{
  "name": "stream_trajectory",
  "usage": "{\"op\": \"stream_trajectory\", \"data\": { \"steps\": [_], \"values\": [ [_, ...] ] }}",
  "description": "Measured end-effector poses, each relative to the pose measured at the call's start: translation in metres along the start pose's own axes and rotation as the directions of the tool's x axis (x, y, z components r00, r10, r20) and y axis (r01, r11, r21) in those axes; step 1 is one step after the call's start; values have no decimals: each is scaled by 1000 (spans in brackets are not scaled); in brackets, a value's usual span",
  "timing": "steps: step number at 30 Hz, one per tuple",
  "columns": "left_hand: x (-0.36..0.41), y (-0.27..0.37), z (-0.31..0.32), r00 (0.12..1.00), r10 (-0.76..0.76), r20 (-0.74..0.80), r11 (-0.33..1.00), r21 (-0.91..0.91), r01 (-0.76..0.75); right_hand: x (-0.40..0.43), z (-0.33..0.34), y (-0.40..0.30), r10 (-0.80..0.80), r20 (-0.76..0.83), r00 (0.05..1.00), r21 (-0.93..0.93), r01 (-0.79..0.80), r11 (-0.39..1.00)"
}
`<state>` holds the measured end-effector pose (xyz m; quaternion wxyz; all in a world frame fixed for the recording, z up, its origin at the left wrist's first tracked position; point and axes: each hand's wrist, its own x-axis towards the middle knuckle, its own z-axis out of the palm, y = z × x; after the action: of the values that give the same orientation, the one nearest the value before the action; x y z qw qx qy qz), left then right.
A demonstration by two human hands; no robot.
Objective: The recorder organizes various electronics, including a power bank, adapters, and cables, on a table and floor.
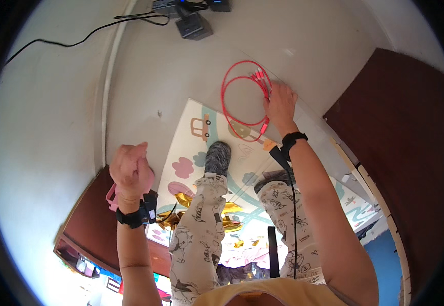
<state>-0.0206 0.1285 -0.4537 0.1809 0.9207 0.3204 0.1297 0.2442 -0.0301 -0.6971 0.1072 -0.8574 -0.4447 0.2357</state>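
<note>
A red charging cable [224, 95] lies in a loose coil, partly on the tiled floor and partly over a printed play mat [183, 145]. Its several connectors [259, 74] are bunched at the upper right of the loop. My right hand [281, 102] grips the coil's right side, hiding a short stretch of it. At the left, my left hand [129, 166] hovers with its fingers curled in and nothing visible inside them. Behind that wrist shows a pink object with a handle-like loop [111, 197], mostly hidden. Black straps circle both wrists.
Black box-shaped devices [194, 26] sit on the far floor, with a black cord [69, 45] along the left wall. A dark brown panel [394, 114] stands at right, brown furniture [95, 218] at lower left. Gold foil [172, 220] lies by my legs; a thin black wire hangs from my right wrist.
</note>
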Motion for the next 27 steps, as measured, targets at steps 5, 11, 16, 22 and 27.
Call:
{"op": "stream_trajectory", "data": {
  "steps": [5, 11, 16, 22, 27],
  "values": [
    [-39, 9, -19, 989, -126, 77, 991, -23, 128, -17, 18, 15, 192, 148, 970, 122, -211, 970],
    [-60, 45, -34, 963, -227, 143, 954, -167, 249, -63, -22, 19, 160, 303, 940, 325, -259, 909],
    [-43, 95, -54, 859, -257, 443, 906, -200, 374, -115, -110, -47, 33, 424, 905, 464, -248, 850],
    [-1, 155, -93, 775, -1, 632, 973, -178, 147, -189, -224, -143, -357, 484, 799, 503, 80, 860],
    [0, 188, -131, 644, 257, 721, 946, -323, -16, -231, -388, -191, -398, 368, 840, 596, 116, 795]
  ]
}}
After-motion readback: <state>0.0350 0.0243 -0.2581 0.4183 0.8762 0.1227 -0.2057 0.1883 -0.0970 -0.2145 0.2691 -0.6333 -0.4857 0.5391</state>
